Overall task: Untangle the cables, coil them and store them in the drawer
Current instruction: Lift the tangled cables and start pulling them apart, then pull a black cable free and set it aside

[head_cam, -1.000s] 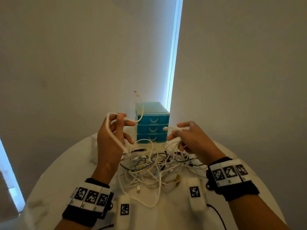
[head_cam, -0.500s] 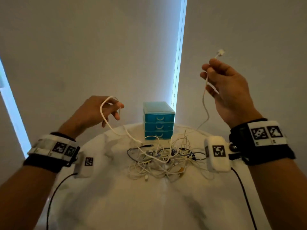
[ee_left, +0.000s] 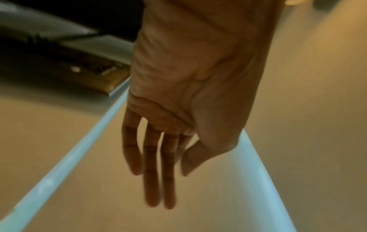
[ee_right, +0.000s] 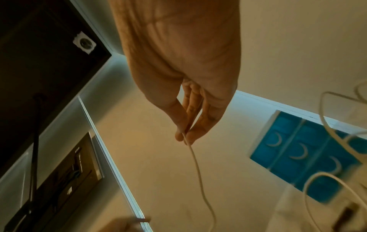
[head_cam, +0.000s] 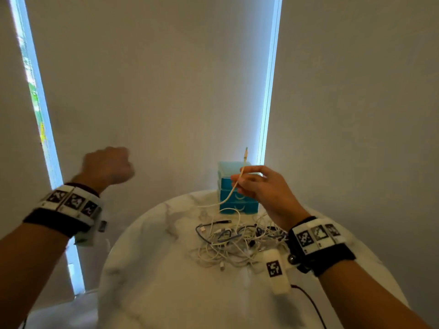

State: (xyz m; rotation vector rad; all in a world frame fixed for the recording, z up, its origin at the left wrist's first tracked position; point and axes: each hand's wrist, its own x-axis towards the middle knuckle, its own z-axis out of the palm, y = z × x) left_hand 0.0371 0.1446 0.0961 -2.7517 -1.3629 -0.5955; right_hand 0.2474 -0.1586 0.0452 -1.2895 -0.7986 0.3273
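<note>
A tangle of white, blue and black cables [head_cam: 237, 241] lies on the round marble table [head_cam: 154, 269]. Behind it stands a small blue drawer unit [head_cam: 240, 205] with its three drawers closed. My right hand [head_cam: 240, 184] is raised in front of the unit and pinches a white cable [head_cam: 228, 197] near its end. The plug tip [head_cam: 245, 153] points up, and the rest runs down into the pile. The right wrist view shows thumb and finger of the right hand [ee_right: 184, 138] pinching that cable [ee_right: 198, 172]. My left hand [head_cam: 114, 162] is raised off to the left, blurred. In the left wrist view my left hand [ee_left: 172, 185] holds nothing, fingers straight.
The table stands against a pale wall with two bright vertical window gaps [head_cam: 268, 115]. The table's left edge [head_cam: 107, 264] falls away to the floor below my left arm. The blue drawer unit [ee_right: 298, 149] also shows in the right wrist view.
My left hand has let go of the white cable loop and swung out to the left. The right hand has come down from high up to in front of the drawers, still pinching the cable.
</note>
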